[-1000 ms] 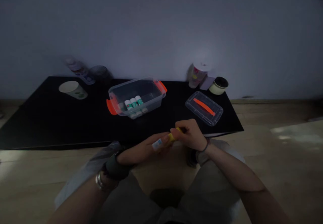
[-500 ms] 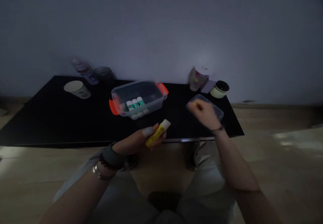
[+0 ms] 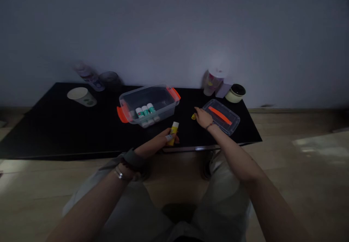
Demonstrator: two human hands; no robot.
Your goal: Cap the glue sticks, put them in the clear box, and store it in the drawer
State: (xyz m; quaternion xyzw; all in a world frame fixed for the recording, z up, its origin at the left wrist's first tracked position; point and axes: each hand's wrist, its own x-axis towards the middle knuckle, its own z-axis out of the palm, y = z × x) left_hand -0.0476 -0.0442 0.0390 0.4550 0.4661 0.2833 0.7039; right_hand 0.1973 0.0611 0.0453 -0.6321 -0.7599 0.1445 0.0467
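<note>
Right hand [image 3: 204, 118] had drawn back off the clear plastic lid with an orange strip [image 3: 210, 108], which now lay uncovered at 3 o'clock from the clear plastic box with orange handles [image 3: 160, 98]. Its fingers were extended together, narrow, toward 9 o'clock, with the tips at a small yellow piece [image 3: 193, 116]; could not tell whether it was pinched or resting on the black bench [image 3: 54, 133]. Left hand [image 3: 166, 139] stayed curled round a yellow glue stick with a white end [image 3: 173, 133], held nearly upright at 5 o'clock from the box, just off the bench's near edge. Inside the box, three white-capped sticks with green labels [image 3: 145, 110] stood at the near wall, with pale ends showing low beside them.
</note>
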